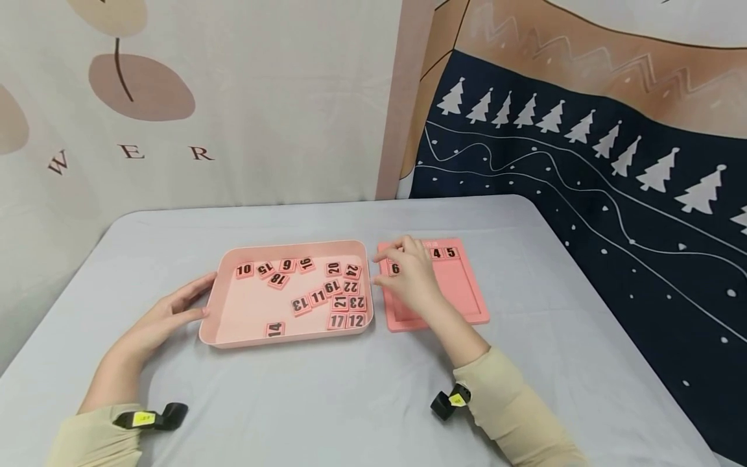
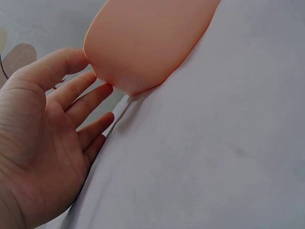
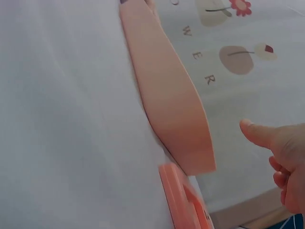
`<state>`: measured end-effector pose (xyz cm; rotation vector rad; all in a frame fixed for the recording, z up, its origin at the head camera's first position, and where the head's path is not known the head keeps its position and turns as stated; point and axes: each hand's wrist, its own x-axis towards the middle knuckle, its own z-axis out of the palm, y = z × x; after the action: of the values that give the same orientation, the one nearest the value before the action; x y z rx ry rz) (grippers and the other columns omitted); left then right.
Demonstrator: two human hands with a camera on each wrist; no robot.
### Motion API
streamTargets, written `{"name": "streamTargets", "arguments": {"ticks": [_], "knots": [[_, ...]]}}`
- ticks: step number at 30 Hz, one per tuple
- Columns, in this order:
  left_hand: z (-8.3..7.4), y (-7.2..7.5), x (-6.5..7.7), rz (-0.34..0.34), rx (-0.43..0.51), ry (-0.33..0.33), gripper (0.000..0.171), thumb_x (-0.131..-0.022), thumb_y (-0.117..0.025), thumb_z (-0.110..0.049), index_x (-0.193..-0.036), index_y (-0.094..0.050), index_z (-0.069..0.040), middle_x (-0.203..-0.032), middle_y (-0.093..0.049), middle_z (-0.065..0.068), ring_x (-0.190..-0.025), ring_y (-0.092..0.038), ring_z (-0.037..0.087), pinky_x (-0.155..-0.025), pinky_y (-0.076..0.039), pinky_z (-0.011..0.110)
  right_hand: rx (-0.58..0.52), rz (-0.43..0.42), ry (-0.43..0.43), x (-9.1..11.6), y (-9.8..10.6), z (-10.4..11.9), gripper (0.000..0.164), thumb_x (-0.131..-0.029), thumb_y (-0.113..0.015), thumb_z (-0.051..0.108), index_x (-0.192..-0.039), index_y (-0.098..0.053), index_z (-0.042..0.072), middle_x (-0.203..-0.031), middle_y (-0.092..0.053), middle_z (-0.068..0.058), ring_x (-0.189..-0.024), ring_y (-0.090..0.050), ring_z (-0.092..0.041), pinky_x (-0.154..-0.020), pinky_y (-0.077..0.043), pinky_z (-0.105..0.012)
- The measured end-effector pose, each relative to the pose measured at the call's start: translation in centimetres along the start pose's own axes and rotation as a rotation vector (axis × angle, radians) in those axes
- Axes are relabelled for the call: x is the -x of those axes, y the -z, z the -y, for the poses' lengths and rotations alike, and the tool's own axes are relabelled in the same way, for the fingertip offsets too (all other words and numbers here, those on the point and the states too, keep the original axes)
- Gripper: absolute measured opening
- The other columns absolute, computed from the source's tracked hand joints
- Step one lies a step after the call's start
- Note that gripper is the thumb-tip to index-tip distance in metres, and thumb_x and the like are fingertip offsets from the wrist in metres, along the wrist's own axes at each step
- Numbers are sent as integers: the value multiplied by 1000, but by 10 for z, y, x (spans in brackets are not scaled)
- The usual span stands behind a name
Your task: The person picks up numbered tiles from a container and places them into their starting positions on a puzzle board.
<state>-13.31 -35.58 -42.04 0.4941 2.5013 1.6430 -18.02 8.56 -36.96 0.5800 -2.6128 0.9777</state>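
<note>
My left hand [image 1: 157,322] rests at the left end of a shallow pink tray [image 1: 251,308], its fingertips on the rim and the fingers loosely extended. Inside the tray lie several small number tiles, among them 10 [image 1: 244,270], 14 [image 1: 275,329] and 12 [image 1: 356,320]. To the right is a darker pink frame board [image 1: 458,292]. Tiles 4 [image 1: 436,253] and 5 [image 1: 451,253] sit in its top row, and tile 6 [image 1: 395,268] starts the row below. Over the board's left part hovers my right hand [image 1: 415,279], thumb and forefinger apart with nothing visible between them; it hides part of the top row.
Both containers stand on a table with a pale cloth [image 1: 292,402]. Behind it hangs a light curtain [image 1: 292,97] with printed letters and shapes. A dark blue cloth [image 1: 583,175] with white trees hangs at the right. Each sleeve carries a small black camera.
</note>
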Motion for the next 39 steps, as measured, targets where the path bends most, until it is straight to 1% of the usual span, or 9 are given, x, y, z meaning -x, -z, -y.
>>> {"name": "streamTargets", "arguments": {"ticks": [4, 8, 14, 18, 22, 25, 31, 35, 39], "knots": [[-1, 0, 0, -4, -3, -2, 62, -93, -56, 1, -150, -30, -5, -152, -33, 3, -130, -30, -8, -97, -26, 8, -2, 20, 74, -1, -9, 5, 33, -68, -87, 22, -98, -74, 17, -106, -52, -2, -99, -44, -22, -87, -36, -40], [-1, 0, 2, -1, -9, -6, 63, -93, -56, 1, -150, -30, -4, -152, -33, 3, -130, -29, -8, -98, -26, 8, 5, 43, 118, -2, -17, 9, 34, -68, -86, 26, -98, -74, 17, -105, -51, -1, -98, -43, -20, -86, -36, -40], [0, 1, 3, 11, -17, -12, 63, -94, -56, 0, -151, -28, -5, -153, -31, 3, -131, -28, -7, -98, -25, 7, -3, 78, 156, -6, -26, 15, 34, -70, -86, 26, -99, -74, 16, -103, -51, -1, -99, -43, -20, -88, -36, -39], [-1, 1, 3, 25, -10, -19, 63, -95, -55, 0, -151, -27, -5, -154, -30, 3, -132, -28, -6, -98, -24, 7, 27, 122, 156, -12, -31, 19, 32, -71, -85, 28, -100, -74, 19, -101, -49, 1, -99, -42, -19, -87, -35, -38], [-1, 0, 4, 17, -6, -14, 63, -94, -55, 0, -151, -28, -6, -153, -31, 3, -132, -29, -6, -98, -25, 8, 88, 187, 163, -21, -37, 24, 31, -75, -82, 30, -103, -73, 21, -105, -49, 0, -101, -42, -18, -88, -34, -37], [-1, 0, 4, 2, -3, -11, 62, -94, -56, 1, -150, -30, -6, -152, -33, 4, -131, -30, -6, -98, -26, 8, 133, 223, 181, -31, -44, 30, 32, -77, -80, 35, -106, -73, 23, -109, -50, 0, -103, -42, -18, -89, -34, -35], [-2, -1, 2, -9, -5, -13, 62, -93, -57, 1, -149, -31, -3, -151, -35, 1, -130, -31, -7, -98, -26, 8, 137, 268, 203, -51, -63, 40, 36, -77, -79, 39, -109, -72, 26, -103, -47, 6, -98, -40, -13, -87, -32, -30], [-2, -2, 1, -12, -10, -9, 61, -93, -57, 0, -149, -32, -3, -150, -36, -1, -129, -31, -8, -97, -26, 8, 158, 339, 202, -64, -75, 47, 39, -78, -77, 43, -113, -72, 26, -102, -45, 6, -97, -39, -12, -87, -32, -29], [-2, -3, 0, -14, -17, -4, 61, -93, -57, -1, -149, -31, -3, -150, -36, -2, -129, -31, -9, -97, -26, 7, 205, 409, 193, -78, -89, 48, 41, -79, -75, 47, -115, -71, 27, -103, -44, 7, -97, -38, -11, -88, -30, -28]]}}
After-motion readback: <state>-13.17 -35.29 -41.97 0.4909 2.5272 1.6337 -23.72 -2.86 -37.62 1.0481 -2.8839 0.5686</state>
